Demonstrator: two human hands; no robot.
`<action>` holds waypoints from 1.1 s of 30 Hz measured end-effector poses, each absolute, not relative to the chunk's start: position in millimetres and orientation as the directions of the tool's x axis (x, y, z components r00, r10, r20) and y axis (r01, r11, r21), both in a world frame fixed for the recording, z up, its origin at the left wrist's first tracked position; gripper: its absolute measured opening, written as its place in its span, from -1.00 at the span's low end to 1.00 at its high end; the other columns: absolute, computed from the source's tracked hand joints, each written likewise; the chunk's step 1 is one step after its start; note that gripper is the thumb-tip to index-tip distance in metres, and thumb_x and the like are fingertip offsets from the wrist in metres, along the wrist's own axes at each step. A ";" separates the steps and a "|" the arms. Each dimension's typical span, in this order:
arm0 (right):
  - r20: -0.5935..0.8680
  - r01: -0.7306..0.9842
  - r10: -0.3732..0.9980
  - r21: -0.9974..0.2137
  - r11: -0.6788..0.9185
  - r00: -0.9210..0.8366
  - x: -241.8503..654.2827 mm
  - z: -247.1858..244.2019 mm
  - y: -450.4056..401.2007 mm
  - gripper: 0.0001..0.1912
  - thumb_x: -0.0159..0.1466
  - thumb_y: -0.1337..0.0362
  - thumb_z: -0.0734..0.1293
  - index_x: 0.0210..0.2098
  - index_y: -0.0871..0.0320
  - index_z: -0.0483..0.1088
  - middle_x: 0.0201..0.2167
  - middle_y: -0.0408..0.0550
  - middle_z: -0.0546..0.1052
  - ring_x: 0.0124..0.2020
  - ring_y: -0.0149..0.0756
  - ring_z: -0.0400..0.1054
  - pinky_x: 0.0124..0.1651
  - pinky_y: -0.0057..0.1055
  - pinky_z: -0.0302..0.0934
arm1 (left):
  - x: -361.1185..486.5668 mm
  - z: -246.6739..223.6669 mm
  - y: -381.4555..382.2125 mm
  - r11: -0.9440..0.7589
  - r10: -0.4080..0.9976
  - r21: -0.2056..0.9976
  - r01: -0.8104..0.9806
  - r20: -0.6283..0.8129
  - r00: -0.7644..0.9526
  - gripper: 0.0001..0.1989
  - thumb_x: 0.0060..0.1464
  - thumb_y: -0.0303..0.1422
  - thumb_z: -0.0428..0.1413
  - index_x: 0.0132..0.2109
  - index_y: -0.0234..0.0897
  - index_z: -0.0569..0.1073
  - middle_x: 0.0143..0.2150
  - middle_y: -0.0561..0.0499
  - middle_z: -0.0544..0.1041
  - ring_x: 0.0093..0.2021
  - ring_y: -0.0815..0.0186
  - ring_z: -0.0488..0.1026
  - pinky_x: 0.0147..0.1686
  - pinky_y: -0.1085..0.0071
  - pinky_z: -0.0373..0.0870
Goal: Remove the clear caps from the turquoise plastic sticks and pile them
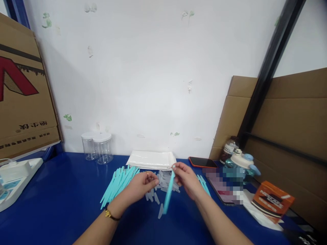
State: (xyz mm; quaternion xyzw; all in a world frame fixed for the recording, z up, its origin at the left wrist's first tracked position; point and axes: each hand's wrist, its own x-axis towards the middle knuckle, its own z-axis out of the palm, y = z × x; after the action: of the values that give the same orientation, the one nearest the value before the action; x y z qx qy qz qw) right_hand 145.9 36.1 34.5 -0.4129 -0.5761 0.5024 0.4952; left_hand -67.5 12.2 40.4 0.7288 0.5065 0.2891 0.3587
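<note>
My right hand pinches the upper end of a turquoise stick, which hangs down over the blue table. Just left of it, my left hand has thumb and fingertips close together; whether anything small is between them is hidden. A pile of turquoise sticks lies beyond and left of my left hand. Between the hands is a heap of small translucent grey pieces, with one piece nearer me. A few more turquoise sticks lie behind my right forearm.
A white packet stack lies by the wall. Two clear jars stand left of it. Rightward are an orange-edged phone, another phone, a brown bottle, a teal bottle and an orange box. A power strip sits left.
</note>
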 end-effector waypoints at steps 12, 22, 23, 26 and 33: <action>0.267 0.891 0.963 -0.431 0.146 -0.029 213.0 24.9 64.3 -0.91 0.05 0.37 0.26 -0.43 0.18 0.39 -0.38 0.03 0.46 -0.37 -0.24 0.32 -0.37 -0.40 0.06 | -125.3 35.6 32.9 0.033 0.996 0.314 0.949 0.073 -0.058 -0.79 -0.12 -0.33 0.07 -0.24 -0.18 0.41 -0.31 0.03 0.49 -0.28 0.27 0.42 -0.47 0.48 0.14; 0.176 0.825 0.842 -0.176 0.537 -0.510 130.1 25.0 19.1 -0.84 0.13 0.24 0.24 -0.32 0.12 0.39 -0.30 -0.05 0.46 -0.31 -0.29 0.35 -0.32 -0.47 0.11 | -118.4 33.1 34.6 0.068 0.994 0.257 0.964 0.067 -0.088 -0.79 -0.08 -0.32 0.06 -0.22 -0.20 0.41 -0.21 -0.03 0.50 -0.21 0.23 0.43 -0.38 0.44 0.22; 0.163 0.843 0.847 -0.118 0.525 -0.505 126.1 22.9 18.3 -0.84 0.13 0.26 0.22 -0.31 0.14 0.38 -0.29 -0.02 0.46 -0.30 -0.27 0.36 -0.32 -0.46 0.11 | -117.6 33.4 34.5 0.075 0.994 0.254 0.964 0.062 -0.093 -0.79 -0.07 -0.32 0.06 -0.22 -0.20 0.41 -0.21 -0.03 0.50 -0.21 0.23 0.43 -0.38 0.44 0.22; 0.152 0.867 0.856 0.007 0.499 -0.494 120.3 19.4 19.1 -0.82 0.13 0.31 0.19 -0.31 0.17 0.38 -0.30 0.03 0.47 -0.33 -0.22 0.38 -0.35 -0.42 0.13 | -116.0 34.4 33.6 0.068 0.993 0.252 0.965 0.078 -0.090 -0.76 -0.09 -0.26 0.08 -0.23 -0.21 0.41 -0.23 -0.03 0.50 -0.21 0.23 0.43 -0.39 0.45 0.22; 0.174 0.852 0.834 0.101 0.514 -0.524 117.3 20.9 19.7 -0.82 0.12 0.40 0.17 -0.33 0.19 0.38 -0.35 0.07 0.48 -0.38 -0.18 0.40 -0.40 -0.39 0.12 | -110.9 34.6 30.9 0.049 0.992 0.201 0.978 0.108 -0.072 -0.84 -0.08 -0.29 0.04 -0.33 -0.22 0.45 -0.23 -0.06 0.51 -0.26 0.23 0.43 -0.39 0.44 0.22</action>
State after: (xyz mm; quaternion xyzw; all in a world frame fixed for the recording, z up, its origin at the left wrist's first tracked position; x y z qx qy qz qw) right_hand 117.3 19.7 20.9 -0.4851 -0.8686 -0.0868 0.0514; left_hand -110.9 30.9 34.6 0.6805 0.7237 0.1110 0.0299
